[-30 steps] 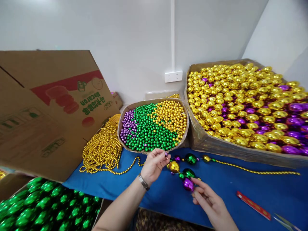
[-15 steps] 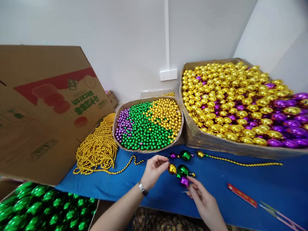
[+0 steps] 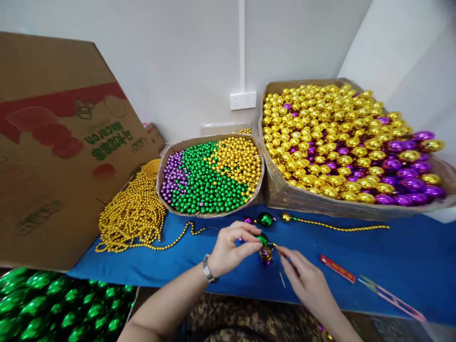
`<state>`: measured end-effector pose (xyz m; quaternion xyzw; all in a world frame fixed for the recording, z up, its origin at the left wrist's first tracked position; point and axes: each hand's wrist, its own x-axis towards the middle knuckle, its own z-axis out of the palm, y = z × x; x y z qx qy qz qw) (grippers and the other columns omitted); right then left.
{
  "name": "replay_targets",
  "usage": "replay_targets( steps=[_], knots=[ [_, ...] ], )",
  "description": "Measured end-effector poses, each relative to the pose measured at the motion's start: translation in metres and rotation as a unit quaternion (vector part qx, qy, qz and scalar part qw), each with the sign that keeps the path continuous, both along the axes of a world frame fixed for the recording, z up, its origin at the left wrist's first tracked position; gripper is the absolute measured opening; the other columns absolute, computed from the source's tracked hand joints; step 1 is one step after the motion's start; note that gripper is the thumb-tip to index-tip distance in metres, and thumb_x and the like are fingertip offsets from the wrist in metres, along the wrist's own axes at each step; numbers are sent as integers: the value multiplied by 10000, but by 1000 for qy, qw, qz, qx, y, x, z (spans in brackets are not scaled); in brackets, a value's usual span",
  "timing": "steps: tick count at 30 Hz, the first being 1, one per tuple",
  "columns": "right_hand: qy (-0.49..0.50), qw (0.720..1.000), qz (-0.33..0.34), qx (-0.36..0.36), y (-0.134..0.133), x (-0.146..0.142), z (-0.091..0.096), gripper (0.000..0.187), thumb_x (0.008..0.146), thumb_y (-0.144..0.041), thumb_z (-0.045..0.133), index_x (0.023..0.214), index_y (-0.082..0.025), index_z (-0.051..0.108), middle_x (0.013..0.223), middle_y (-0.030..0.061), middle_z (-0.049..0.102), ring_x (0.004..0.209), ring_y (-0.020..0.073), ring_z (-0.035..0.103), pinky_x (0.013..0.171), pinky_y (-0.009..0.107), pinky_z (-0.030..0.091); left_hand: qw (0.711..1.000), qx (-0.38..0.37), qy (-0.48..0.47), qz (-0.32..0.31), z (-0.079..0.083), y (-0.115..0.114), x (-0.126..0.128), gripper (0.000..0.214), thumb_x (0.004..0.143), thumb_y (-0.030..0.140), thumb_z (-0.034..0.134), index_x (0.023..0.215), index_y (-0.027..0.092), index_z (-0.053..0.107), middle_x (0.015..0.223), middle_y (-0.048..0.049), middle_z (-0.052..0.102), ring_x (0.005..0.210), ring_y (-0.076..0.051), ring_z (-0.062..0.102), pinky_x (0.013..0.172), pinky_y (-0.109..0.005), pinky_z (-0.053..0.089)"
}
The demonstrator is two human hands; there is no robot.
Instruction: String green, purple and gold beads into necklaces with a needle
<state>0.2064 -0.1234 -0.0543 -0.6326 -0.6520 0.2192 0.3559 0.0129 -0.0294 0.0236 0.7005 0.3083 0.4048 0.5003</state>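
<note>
My left hand (image 3: 231, 249) is closed in a pinch on a short strand of large beads (image 3: 264, 247), green, gold and purple, held just above the blue table cloth (image 3: 392, 266). My right hand (image 3: 302, 278) pinches the strand's other end, where a thin wire or thread sticks out below its fingers. A wristwatch sits on my left wrist. Just beyond the hands, a purple, a green and a gold large bead (image 3: 265, 219) sit on a thin gold bead chain (image 3: 338, 228) that runs right along the cloth.
A cardboard tray of small purple, green and gold beads (image 3: 210, 173) stands behind the hands. A big box of large gold and purple beads (image 3: 342, 142) is at the right. Gold strands (image 3: 133, 216) pile at left. Green beads (image 3: 53, 304) fill a box lower left. A red strip (image 3: 337, 268) and snips (image 3: 388, 297) lie at right.
Both hands have drawn closer together over the held strand, which is now bunched tighter between them. The view has shifted, so everything sits further left and higher.
</note>
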Motion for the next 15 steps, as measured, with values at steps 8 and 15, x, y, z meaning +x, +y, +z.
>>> replay_targets(
  steps=[8, 15],
  knots=[
    [92, 992, 65, 47, 19, -5, 26, 246, 934, -299, 410, 1058, -222, 607, 817, 38, 653, 622, 141, 618, 588, 237, 508, 992, 52, -102, -44, 35, 8, 25, 113, 776, 263, 657, 809, 157, 679, 930, -84, 681, 911, -188, 634, 832, -332, 507],
    [143, 989, 39, 18, 11, 5, 31, 276, 933, -348, 388, 969, -203, 621, 608, -10, 575, 526, 121, 565, 507, 211, 472, 960, 162, 98, -206, -56, -1, 47, 533, 670, 402, 706, 1129, 170, 567, 1172, -124, 602, 1132, -259, 525, 1012, -403, 362]
  ],
)
